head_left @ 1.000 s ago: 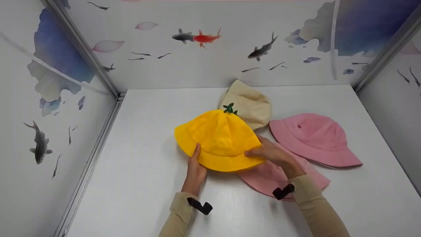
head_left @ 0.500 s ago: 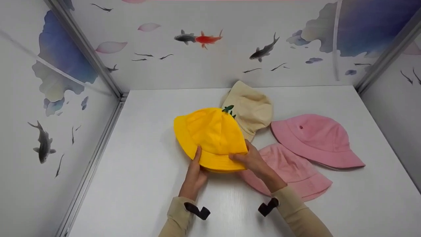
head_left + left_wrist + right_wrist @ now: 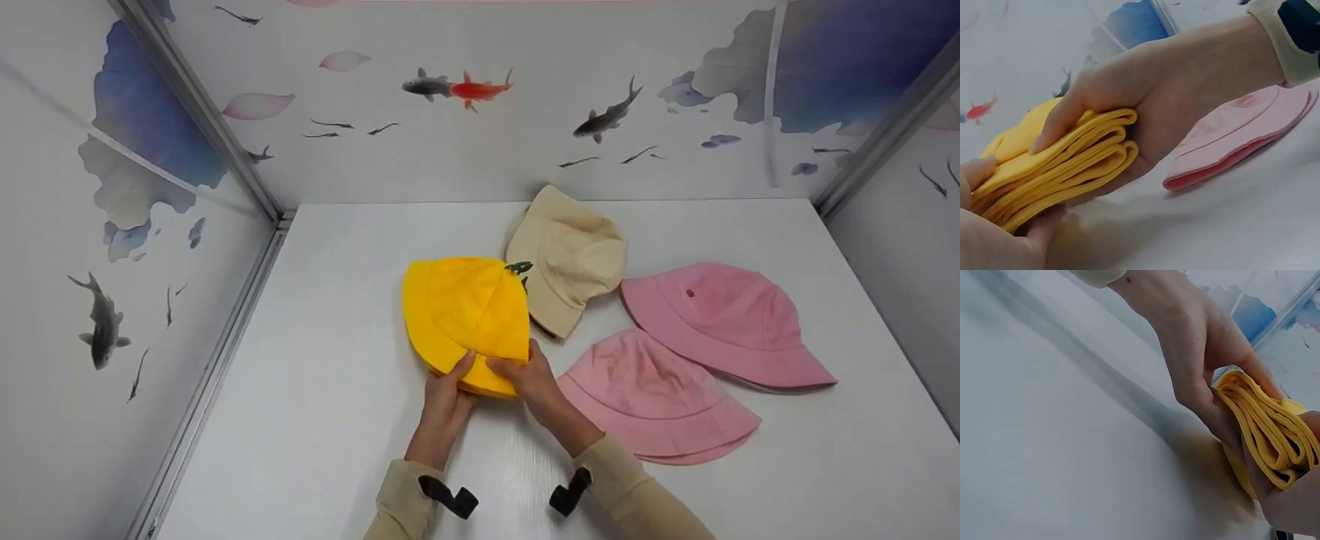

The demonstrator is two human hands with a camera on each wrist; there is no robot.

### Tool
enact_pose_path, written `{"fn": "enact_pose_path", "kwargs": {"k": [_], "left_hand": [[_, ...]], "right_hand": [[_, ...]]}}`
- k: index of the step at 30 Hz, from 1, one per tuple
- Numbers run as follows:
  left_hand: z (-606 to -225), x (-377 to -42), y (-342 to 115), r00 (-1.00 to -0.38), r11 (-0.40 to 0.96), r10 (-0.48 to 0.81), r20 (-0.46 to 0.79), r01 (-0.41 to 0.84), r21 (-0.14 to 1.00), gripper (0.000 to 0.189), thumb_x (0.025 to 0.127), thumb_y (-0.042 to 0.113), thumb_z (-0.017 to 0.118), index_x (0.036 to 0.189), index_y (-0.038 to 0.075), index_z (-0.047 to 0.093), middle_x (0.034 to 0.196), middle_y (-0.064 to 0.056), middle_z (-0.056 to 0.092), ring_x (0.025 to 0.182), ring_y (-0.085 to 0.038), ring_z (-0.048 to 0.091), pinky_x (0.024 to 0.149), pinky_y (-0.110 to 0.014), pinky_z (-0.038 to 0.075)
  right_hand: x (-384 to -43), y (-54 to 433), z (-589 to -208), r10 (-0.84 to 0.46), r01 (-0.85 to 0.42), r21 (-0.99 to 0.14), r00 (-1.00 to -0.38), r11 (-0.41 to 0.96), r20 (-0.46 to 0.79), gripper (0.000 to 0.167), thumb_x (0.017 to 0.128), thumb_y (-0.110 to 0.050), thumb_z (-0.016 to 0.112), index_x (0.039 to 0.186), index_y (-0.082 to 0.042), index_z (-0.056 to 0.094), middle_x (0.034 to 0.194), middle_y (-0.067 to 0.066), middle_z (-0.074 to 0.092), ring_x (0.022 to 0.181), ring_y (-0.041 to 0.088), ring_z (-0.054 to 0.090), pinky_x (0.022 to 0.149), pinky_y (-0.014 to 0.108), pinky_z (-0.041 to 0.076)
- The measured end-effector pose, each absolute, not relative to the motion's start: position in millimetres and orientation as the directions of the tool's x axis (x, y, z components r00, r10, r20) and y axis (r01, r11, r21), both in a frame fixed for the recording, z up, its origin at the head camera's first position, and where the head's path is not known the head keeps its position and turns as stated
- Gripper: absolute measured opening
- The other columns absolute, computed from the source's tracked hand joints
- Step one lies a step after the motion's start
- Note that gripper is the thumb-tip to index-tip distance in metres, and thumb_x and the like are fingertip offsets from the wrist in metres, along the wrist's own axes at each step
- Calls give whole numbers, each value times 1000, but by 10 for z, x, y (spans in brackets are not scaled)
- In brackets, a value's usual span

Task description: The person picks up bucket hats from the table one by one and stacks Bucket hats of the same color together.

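Note:
Both hands hold a yellow bucket hat (image 3: 472, 307) just above the table, and a green leaf trim (image 3: 519, 268) sits at its crown. My left hand (image 3: 448, 405) grips the front brim, thumb on top and fingers beneath. Close beside it, my right hand (image 3: 536, 382) pinches the brim's right part, thumb on top. Seen from the left wrist, the yellow brim (image 3: 1067, 157) is folded into several stacked layers between the two hands. The right wrist view also shows these yellow folds (image 3: 1266, 427), with fingers on both sides. The undersides of the hands are partly hidden.
A beige cloth hat (image 3: 577, 255) lies right behind the yellow one. Two pink bucket hats, one paler (image 3: 660, 397) and one deeper pink (image 3: 720, 322), lie flat to the right. White walls (image 3: 480, 150) with painted fish enclose the white table (image 3: 300, 375).
My right hand has moved left toward the left hand, folding the yellow hat narrower and lowering its crown a little. The beige hat and paler pink hat are more exposed now.

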State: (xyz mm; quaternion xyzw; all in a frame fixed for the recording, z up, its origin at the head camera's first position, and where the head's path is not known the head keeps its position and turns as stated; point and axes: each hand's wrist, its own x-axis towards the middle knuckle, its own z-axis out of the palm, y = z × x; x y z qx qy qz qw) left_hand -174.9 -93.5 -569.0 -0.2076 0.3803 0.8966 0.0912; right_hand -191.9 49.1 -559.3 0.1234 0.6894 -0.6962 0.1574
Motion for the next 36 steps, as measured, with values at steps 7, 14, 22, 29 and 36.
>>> {"fn": "enact_pose_path", "kwargs": {"k": [7, 14, 22, 29, 36], "left_hand": [[-5703, -1683, -888, -855, -583, -63, -515, -387, 714, 74, 93, 22, 72, 152, 27, 28, 150, -8, 47, 127, -25, 55, 108, -48, 49], [-5703, -1790, -918, -834, -585, -109, -541, -386, 713, 63, 100, 20, 61, 153, 31, 28, 152, -5, 45, 133, -26, 50, 109, -50, 48], [-5671, -1970, -1081, -799, -563, -185, -572, -391, 728, 63, 100, 19, 62, 153, 26, 29, 150, -7, 45, 129, -28, 48, 113, -52, 44], [-5669, -2126, -1306, -771, -484, -263, -580, -415, 771, 61, 99, 23, 63, 152, 19, 32, 146, -8, 49, 126, -26, 53, 111, -44, 48], [-5705, -2217, -1333, -756, -343, -317, -572, -471, 813, 65, 100, 31, 62, 153, 10, 30, 145, -11, 51, 126, -25, 55, 110, -40, 48]], "right_hand": [[-1894, 365, -5603, -110, 405, -912, -906, 58, -409, 68, 94, -29, 68, 146, -3, 31, 146, 16, 44, 121, 27, 46, 116, 48, 36], [-1891, 583, -5480, -246, 395, -905, -872, 154, -423, 68, 97, -29, 62, 152, -1, 34, 148, 18, 49, 119, 26, 57, 110, 48, 47], [-1732, 980, -5511, -303, 311, -945, -895, 102, -327, 45, 99, -15, 56, 139, 5, 50, 144, 24, 52, 117, 34, 59, 99, 43, 54], [-1657, 1403, -5475, -175, 190, -958, -957, 217, -230, 30, 100, -9, 54, 125, 5, 62, 129, 25, 62, 111, 29, 62, 92, 36, 56], [-1599, 1838, -5402, -133, 98, -923, -978, 373, -158, 27, 102, -14, 56, 126, -3, 63, 129, 18, 63, 116, 30, 60, 98, 42, 56]]}}
